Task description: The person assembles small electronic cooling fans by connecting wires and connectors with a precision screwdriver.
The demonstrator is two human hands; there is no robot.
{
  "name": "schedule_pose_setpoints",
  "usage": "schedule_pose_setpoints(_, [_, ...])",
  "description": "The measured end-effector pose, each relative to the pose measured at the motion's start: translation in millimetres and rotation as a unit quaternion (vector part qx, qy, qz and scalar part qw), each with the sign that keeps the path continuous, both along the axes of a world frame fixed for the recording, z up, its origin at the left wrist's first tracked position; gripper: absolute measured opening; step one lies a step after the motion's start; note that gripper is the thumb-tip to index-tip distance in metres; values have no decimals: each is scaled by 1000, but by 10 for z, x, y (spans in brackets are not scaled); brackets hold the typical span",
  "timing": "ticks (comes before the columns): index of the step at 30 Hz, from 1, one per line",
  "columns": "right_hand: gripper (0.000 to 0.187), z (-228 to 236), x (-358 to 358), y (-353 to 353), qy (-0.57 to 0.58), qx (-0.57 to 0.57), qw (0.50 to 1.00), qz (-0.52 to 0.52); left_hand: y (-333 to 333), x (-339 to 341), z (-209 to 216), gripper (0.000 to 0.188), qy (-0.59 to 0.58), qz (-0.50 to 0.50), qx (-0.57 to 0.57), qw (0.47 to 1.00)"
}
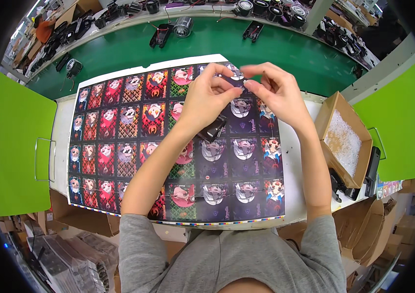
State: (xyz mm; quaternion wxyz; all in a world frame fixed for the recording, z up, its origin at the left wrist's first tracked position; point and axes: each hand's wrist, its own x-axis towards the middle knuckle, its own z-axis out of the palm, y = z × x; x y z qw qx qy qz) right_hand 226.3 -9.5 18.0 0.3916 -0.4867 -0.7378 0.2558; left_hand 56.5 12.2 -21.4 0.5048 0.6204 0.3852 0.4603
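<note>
My left hand [211, 95] and my right hand [278, 93] are raised close together over the far right part of a printed sheet [129, 117], thumbs and forefingers pinched. Whatever lies between the fingertips is too small to name. Below my left palm is a glossy black plastic part [212, 129], partly hidden by the hand and wrist. The sheet carries rows of colourful cartoon character cards and covers most of the white table.
To the right stands an open cardboard box [322, 124] with small clear plastic pieces [343, 141]. Black parts [372, 166] lie beside it. Green panels [21, 141] flank the table. Beyond, a green surface [212, 41] holds a clear round part [183, 27] and black housings [161, 35].
</note>
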Motion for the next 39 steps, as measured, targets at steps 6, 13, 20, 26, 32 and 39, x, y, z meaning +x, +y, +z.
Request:
schedule_pose_setpoints(6, [9, -68, -102, 19, 34, 47, 998, -23, 39, -80, 88, 28, -44, -98, -35, 994])
schedule_pose_setpoints(13, [9, -122, -142, 58, 20, 112, 993, -19, 164, -268, -207, 41, 64, -284, -34, 956])
schedule_pose_setpoints(20, [11, -105, -187, 49, 90, 57, 993, -53, -138, -99, -390, 28, 39, -84, 39, 995])
schedule_pose_setpoints(26, [16, -67, -203, -101, 171, -54, 981, 79, -240, -78, -531, 21, -28, 16, -16, 999])
schedule_pose_setpoints(32, [30, -192, -76, -124, 165, -152, 971, 85, -283, -22, -587, 22, -88, 31, 6, 996])
schedule_pose_setpoints(39, [13, -237, -236, -170, -19, -36, 999, 28, -316, -42, -518, 20, -34, 32, 20, 999])
